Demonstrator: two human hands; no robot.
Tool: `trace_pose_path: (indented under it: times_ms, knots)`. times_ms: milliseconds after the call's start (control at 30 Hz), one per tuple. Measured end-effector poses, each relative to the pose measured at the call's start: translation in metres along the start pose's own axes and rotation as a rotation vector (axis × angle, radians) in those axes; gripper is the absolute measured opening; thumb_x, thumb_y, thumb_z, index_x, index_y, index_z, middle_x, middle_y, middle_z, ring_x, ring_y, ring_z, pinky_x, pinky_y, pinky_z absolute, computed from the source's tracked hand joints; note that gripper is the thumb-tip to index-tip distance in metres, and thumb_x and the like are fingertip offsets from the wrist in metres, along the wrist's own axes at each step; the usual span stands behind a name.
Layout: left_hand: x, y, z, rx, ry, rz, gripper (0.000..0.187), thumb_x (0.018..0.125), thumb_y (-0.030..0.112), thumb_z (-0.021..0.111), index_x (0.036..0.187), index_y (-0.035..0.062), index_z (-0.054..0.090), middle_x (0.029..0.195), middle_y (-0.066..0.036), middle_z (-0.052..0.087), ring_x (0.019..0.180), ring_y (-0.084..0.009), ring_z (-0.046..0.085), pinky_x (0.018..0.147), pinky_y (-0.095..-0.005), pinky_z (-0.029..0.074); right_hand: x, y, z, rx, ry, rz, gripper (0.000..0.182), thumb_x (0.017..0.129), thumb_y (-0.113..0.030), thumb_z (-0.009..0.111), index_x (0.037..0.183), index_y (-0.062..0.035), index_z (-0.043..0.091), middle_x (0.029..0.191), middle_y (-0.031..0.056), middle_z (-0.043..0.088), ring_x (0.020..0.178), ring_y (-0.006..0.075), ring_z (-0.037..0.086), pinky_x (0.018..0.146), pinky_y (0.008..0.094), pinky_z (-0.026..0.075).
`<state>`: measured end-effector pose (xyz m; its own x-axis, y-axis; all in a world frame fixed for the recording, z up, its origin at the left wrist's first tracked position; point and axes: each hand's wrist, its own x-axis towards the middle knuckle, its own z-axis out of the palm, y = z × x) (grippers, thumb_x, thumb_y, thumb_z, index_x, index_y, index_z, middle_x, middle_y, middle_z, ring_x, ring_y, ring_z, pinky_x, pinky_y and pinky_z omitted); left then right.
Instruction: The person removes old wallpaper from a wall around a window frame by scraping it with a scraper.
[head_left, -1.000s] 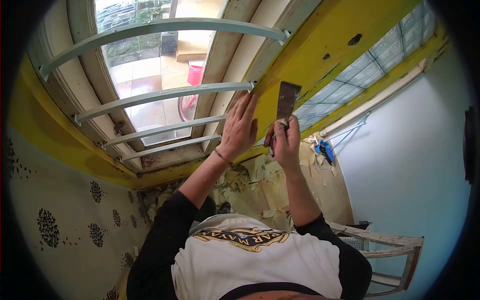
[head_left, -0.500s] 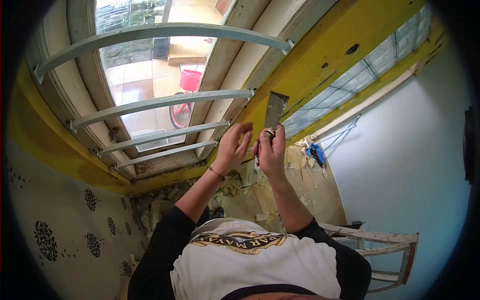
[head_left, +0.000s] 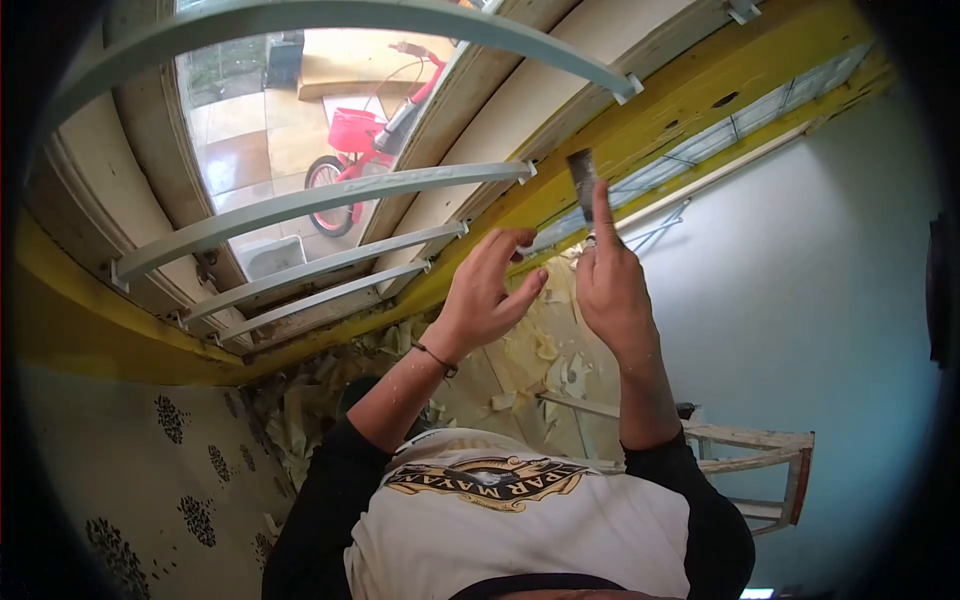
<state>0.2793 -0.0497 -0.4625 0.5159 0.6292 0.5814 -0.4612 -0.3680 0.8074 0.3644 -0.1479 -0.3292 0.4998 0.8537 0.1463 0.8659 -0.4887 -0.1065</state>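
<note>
A scraper with a flat metal blade [head_left: 580,180] points upward in my right hand [head_left: 612,285], whose index finger lies along the blade; the palm hides most of its handle. To the left is my left hand [head_left: 490,290], its fingers apart and curved, with nothing between them and not touching the scraper. Beyond both hands runs the yellow frame [head_left: 660,140] beside the window. Curved pale bars [head_left: 330,205] cross the window on the left.
Peeled scraps [head_left: 540,345] litter the floor below. A wooden ladder-like frame [head_left: 750,438] stands at lower right near the pale blue wall [head_left: 800,300]. Through the window show a pink bicycle [head_left: 375,135] and a white tub [head_left: 275,257]. A patterned wall [head_left: 130,430] is at lower left.
My hands have moved apart, the right one rightward with the scraper, its index finger now extended. My left hand has opened wider. The view has shifted, and the bicycle shows more fully.
</note>
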Motion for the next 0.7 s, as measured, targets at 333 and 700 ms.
trace_pose_path:
  times_ms: [333,700]
  knots:
    - [0.022,0.036,-0.034,0.375,0.079,0.243,0.042,0.079,0.013,0.068,0.117,0.001,0.056,0.109,-0.017,0.059,0.097,-0.0307,0.059,0.085,-0.0405,0.047,0.007,-0.011,0.004,-0.259,0.203,0.012,0.074,0.089,-0.005,0.047,0.153,-0.0122,0.01,0.101,0.0297,0.059,0.084,0.045,0.063,0.072,0.0509,0.052]
    - [0.068,0.052,-0.102,0.986,0.224,0.181,0.018,0.082,0.023,0.065,0.079,0.0073,0.057,0.077,-0.005,0.055,0.076,-0.0204,0.056,0.067,-0.0343,0.044,0.007,0.008,0.018,-0.228,0.23,-0.174,0.076,0.089,-0.006,0.046,0.154,-0.0136,0.008,0.09,0.0252,0.059,0.073,0.0397,0.063,0.065,0.0454,0.053]
